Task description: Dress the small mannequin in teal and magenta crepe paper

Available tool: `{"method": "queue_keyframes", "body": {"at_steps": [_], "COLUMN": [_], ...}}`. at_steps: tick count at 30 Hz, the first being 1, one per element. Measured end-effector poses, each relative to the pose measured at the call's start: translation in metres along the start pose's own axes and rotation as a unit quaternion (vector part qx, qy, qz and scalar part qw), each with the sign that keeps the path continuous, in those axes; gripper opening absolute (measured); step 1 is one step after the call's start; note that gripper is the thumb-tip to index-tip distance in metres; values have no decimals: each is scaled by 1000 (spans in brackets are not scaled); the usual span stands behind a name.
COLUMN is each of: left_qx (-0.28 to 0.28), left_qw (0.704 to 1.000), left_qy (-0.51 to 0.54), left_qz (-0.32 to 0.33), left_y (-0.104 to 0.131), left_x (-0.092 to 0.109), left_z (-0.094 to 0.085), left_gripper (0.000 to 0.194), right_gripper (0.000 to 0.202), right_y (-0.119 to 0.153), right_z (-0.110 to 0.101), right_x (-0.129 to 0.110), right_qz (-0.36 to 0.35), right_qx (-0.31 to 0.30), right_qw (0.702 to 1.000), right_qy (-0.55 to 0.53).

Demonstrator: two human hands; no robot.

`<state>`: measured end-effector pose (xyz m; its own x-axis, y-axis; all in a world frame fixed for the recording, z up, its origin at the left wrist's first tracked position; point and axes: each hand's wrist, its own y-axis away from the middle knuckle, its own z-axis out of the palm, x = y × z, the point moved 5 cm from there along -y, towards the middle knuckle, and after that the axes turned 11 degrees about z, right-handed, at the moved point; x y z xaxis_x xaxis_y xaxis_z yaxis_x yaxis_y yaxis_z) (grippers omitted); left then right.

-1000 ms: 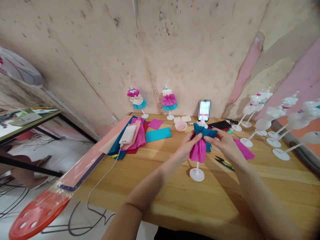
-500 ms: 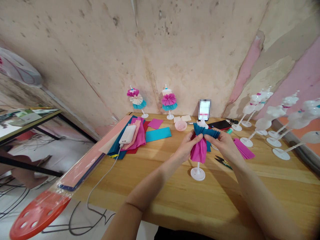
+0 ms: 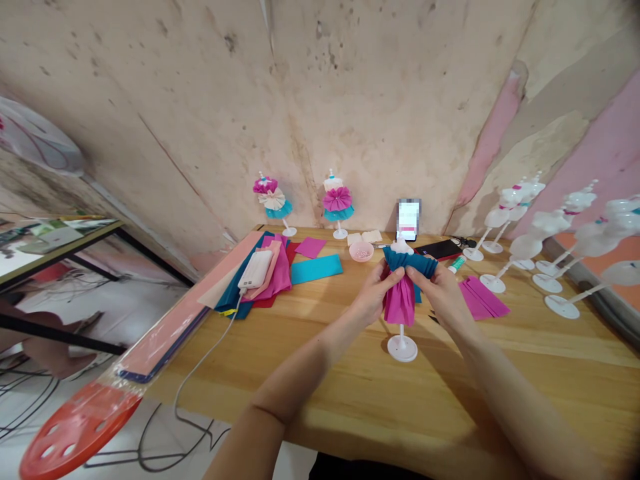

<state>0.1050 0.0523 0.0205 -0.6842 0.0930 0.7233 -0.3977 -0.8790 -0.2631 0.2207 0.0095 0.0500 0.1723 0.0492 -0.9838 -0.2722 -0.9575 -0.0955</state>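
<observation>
Your L hand (image 3: 376,288) & R hand (image 3: 434,287) both pinch the teal strip (image 3: 411,262), thumbs nearly meeting at the front, w/ the strip round the small mannequin (image 3: 401,245) above its magenta skirt (image 3: 399,303); its base (image 3: 403,347) is on the wood table (image 3: 345,380), just in front of your hands, pink bowl (image 3: 361,251) behind

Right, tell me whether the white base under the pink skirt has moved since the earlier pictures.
Yes. The white base has shifted slightly to the right, judged against the pink bowl, which sits where it did.
</observation>
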Motion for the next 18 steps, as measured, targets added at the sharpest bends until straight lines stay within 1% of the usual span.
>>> {"method": "queue_keyframes", "body": {"at_steps": [7,14,16,18], "left_qx": [-12,-10,-17,-36], "left_qw": [1000,998,997,995], "left_qy": [-15,-39,-52,-66], "left_qz": [18,41,59,70], "left_y": [0,0,-2,-4], "left_x": [0,-5,-3,-1], "left_z": [0,-1,-4,-8], "left_gripper": [45,45,45,46], "right_gripper": [25,23,26,30], "right_y": [3,4,3,3], "right_z": [4,4,2,0], "right_x": [-3,-1,-1,-3], "right_qz": [-8,-43,-50,-62], "right_qx": [-5,30,40,46], "right_qw": [999,999,998,997], "right_qy": [-32,-14,-12,4]}}
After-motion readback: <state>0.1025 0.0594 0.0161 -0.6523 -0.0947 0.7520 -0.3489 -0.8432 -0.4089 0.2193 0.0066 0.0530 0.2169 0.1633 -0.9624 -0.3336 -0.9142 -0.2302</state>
